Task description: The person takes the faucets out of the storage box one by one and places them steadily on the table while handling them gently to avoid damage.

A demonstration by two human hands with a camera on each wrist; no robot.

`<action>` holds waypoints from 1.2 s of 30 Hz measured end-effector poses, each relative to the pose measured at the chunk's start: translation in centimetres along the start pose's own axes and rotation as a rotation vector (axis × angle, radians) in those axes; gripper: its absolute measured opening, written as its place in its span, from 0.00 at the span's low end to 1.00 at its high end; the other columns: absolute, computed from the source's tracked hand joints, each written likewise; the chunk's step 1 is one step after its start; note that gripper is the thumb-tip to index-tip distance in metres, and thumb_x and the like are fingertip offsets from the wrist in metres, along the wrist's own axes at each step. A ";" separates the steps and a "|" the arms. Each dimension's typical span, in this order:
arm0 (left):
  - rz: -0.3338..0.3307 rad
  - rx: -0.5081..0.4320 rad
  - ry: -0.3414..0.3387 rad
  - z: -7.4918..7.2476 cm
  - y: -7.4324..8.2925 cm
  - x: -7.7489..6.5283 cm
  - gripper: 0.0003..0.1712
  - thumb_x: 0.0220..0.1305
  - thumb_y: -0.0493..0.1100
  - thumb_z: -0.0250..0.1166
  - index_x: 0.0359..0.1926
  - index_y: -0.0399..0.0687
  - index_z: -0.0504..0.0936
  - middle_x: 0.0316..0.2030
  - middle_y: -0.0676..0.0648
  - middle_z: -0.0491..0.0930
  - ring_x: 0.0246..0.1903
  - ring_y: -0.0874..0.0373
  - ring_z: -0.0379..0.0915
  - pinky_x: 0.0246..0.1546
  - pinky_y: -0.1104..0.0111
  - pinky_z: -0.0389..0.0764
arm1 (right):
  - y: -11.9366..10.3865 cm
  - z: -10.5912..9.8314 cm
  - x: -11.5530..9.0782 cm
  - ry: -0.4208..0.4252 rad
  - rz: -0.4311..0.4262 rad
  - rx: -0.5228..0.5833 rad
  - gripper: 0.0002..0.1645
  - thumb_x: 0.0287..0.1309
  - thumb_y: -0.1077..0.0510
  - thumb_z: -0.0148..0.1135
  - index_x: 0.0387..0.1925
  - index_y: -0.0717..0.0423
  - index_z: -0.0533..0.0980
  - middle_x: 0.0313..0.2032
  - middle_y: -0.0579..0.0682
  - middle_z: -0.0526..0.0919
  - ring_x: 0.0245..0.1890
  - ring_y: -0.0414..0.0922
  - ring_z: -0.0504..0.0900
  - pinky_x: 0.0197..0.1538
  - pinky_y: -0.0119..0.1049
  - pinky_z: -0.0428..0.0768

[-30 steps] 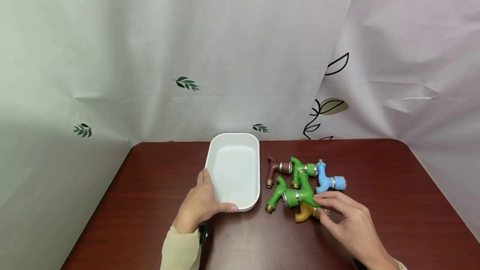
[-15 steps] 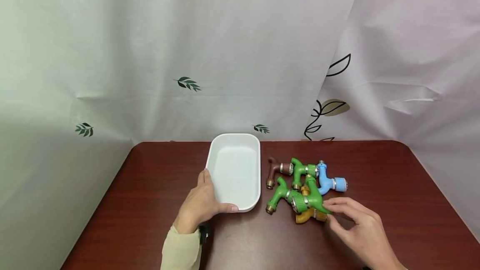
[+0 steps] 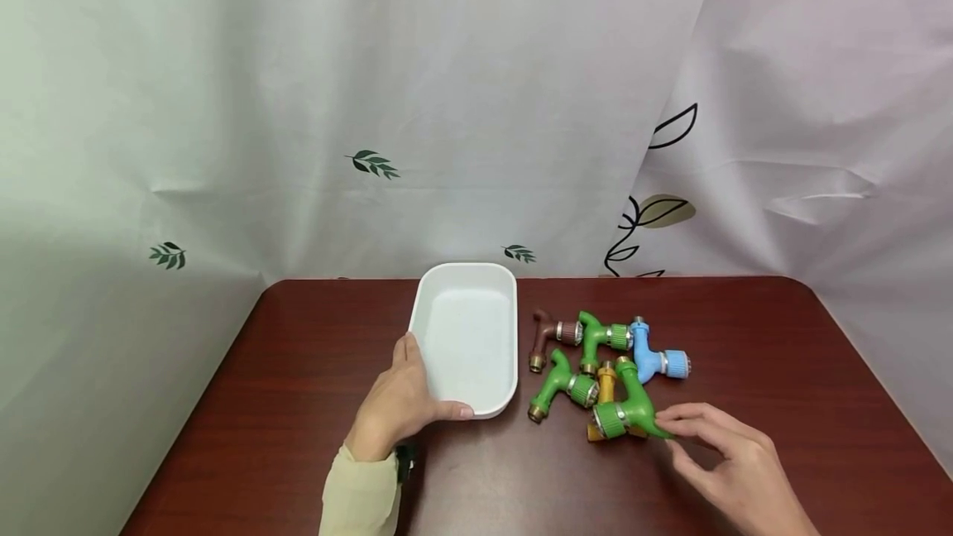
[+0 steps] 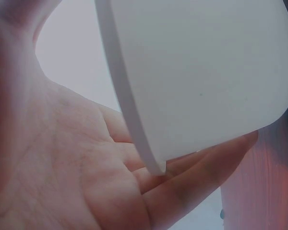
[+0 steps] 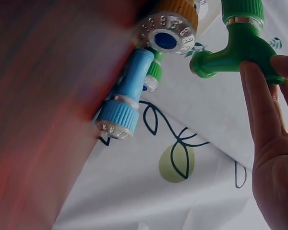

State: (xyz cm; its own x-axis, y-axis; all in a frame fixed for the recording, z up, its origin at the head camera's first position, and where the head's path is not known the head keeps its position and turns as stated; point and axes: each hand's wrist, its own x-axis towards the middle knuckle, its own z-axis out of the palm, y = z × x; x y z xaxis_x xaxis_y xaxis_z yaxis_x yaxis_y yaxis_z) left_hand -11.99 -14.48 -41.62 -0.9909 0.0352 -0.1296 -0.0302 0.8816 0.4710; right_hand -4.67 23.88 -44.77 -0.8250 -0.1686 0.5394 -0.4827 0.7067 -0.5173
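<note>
A green plastic tap is pinched at its spout end between the thumb and fingers of my right hand, held over a yellow tap that it partly covers. In the right wrist view the held tap shows clear of the table. My left hand grips the near left corner of a white rectangular tray, thumb on the near rim and fingers along the left outer side. Seen from the left wrist, those fingers lie against the tray's outer wall.
Left of the held tap lies another green tap. Behind are a brown tap, a third green tap and a light blue tap. A printed white curtain hangs behind the dark red table.
My right hand has drawn the pinched green tap to the right and toward me, uncovering the green tap at left and part of the yellow one. The left hand and tray have stayed put.
</note>
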 end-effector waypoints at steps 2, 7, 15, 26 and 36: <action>-0.001 -0.001 0.002 0.0 0.0 0.0 0.87 0.30 0.66 0.85 0.74 0.20 0.43 0.72 0.26 0.52 0.45 0.31 0.78 0.52 0.48 0.77 | 0.1 -0.1 -0.1 -0.004 -0.001 -0.002 0.30 0.31 0.73 0.79 0.36 0.40 0.85 0.39 0.33 0.82 0.37 0.27 0.80 0.40 0.15 0.73; -0.004 -0.005 0.000 0.0 0.0 0.0 0.87 0.30 0.66 0.85 0.74 0.20 0.43 0.72 0.26 0.52 0.45 0.30 0.78 0.52 0.47 0.77 | 0.7 -0.3 -0.6 0.006 -0.042 0.023 0.31 0.28 0.76 0.77 0.35 0.43 0.86 0.40 0.35 0.83 0.38 0.24 0.78 0.38 0.16 0.74; 0.003 -0.006 0.004 0.0 0.0 0.0 0.86 0.30 0.66 0.85 0.74 0.20 0.43 0.72 0.26 0.52 0.45 0.31 0.78 0.52 0.48 0.77 | 1.4 -1.2 -1.3 0.000 -0.057 0.033 0.33 0.27 0.78 0.76 0.36 0.43 0.85 0.41 0.35 0.83 0.41 0.22 0.78 0.40 0.15 0.74; 0.002 -0.009 0.001 0.1 -0.1 0.0 0.87 0.30 0.66 0.85 0.74 0.21 0.43 0.72 0.27 0.52 0.46 0.31 0.77 0.52 0.48 0.77 | 2.2 -1.7 -2.2 0.003 -0.053 -0.014 0.33 0.23 0.76 0.78 0.34 0.43 0.85 0.41 0.32 0.82 0.41 0.19 0.77 0.40 0.14 0.74; 0.005 -0.009 0.004 0.0 0.1 -0.1 0.86 0.30 0.65 0.85 0.74 0.21 0.43 0.73 0.27 0.52 0.45 0.31 0.78 0.52 0.48 0.77 | 2.7 -1.7 -3.0 0.015 -0.025 0.024 0.34 0.22 0.78 0.77 0.34 0.44 0.86 0.39 0.34 0.83 0.40 0.18 0.76 0.37 0.14 0.74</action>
State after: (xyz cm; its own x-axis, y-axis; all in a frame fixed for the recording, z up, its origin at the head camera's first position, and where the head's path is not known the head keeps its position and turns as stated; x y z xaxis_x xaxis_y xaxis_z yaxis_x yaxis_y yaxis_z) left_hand -11.92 -14.45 -41.56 -0.9916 0.0380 -0.1237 -0.0263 0.8770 0.4799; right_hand -2.94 27.46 -46.67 -0.8083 -0.1754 0.5620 -0.5099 0.6856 -0.5195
